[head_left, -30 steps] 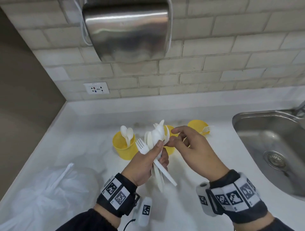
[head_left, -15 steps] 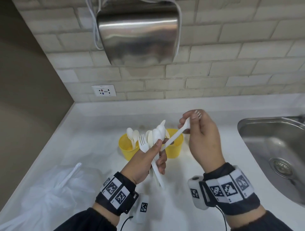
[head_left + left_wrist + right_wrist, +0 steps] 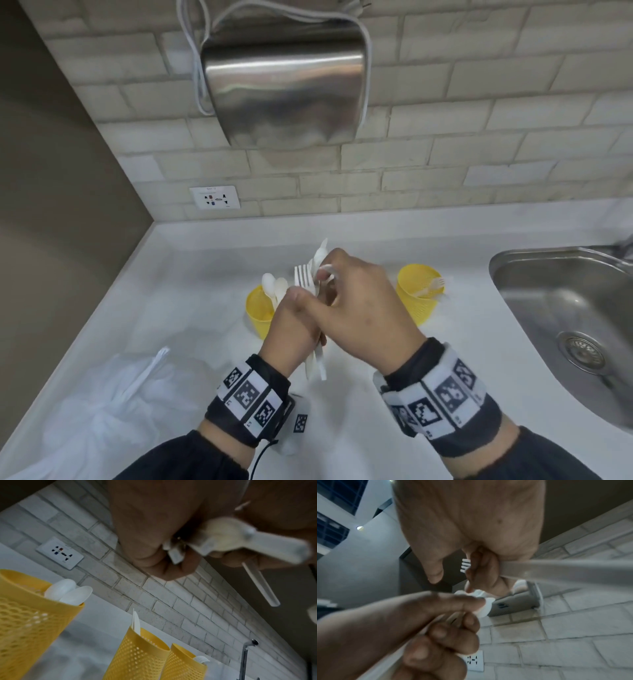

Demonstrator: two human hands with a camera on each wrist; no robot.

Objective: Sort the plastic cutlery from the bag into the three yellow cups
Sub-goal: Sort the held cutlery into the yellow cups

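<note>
My left hand (image 3: 294, 322) grips a bundle of white plastic cutlery (image 3: 308, 274) upright above the counter, with fork tines (image 3: 303, 275) on top. My right hand (image 3: 325, 277) lies over the bundle's top, fingers curled round a white utensil (image 3: 556, 569); its kind is unclear. Left of the hands, a yellow mesh cup (image 3: 258, 313) holds spoons (image 3: 274, 287). Another yellow cup (image 3: 419, 294) on the right holds a fork (image 3: 433, 286). The hands hide the middle cup (image 3: 137, 655) in the head view; a knife (image 3: 136, 622) stands in it.
A crumpled clear plastic bag (image 3: 85, 421) lies on the white counter at the lower left. The steel sink (image 3: 565, 308) is at the right, with its tap (image 3: 245, 655) behind. A steel hand dryer (image 3: 284, 96) hangs on the brick wall above a socket (image 3: 214, 198).
The right hand pulled one piece out of the bundle up and to the right, then came back down over the bundle's top. The left hand has kept its grip.
</note>
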